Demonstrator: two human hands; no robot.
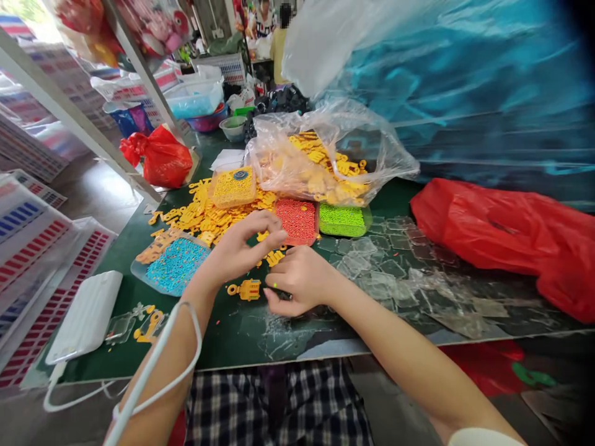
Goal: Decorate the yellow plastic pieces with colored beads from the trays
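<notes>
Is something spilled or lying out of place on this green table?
Yes. Loose yellow pieces are scattered on the table outside their plastic bag, some leaning into the blue bead tray. A few stray beads lie near the left hand.

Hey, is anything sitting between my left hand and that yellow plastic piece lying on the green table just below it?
Nothing visible does. The left hand hovers just above the yellow piece, with only bare green table around it; the right hand sits beside it.
</notes>
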